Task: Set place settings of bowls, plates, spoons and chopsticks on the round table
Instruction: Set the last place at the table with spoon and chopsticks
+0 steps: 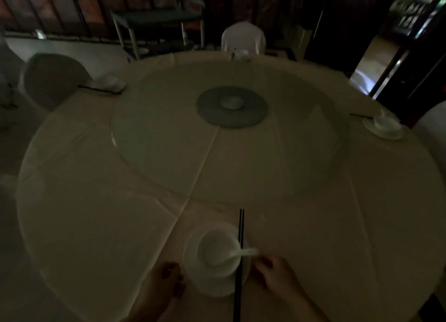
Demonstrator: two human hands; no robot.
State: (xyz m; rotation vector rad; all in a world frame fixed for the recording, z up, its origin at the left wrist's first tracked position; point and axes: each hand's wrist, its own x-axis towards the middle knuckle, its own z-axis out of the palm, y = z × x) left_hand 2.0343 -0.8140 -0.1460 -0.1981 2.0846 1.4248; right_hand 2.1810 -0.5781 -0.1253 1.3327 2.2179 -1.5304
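The nearest place setting lies at the front edge of the round table (96, 213), which has a cream cloth. A white plate (212, 285) carries a white bowl (217, 249), and a white spoon (243, 253) rests in the bowl with its handle pointing right. Black chopsticks (240, 256) lie across the plate's right side, pointing away from me. My left hand (166, 280) sits by the plate's left rim with loosely curled fingers and holds nothing. My right hand (275, 276) is right of the plate, its fingertips just below the spoon handle. The dim light hides whether they touch it.
Three other settings stand at the far edge (241, 54), the left (109, 82) and the right (383, 126). A glass turntable (156, 140) with a dark centre disc (210, 114) fills the table's middle. Covered chairs stand at the back (243, 35), left (48, 80) and right (432, 133).
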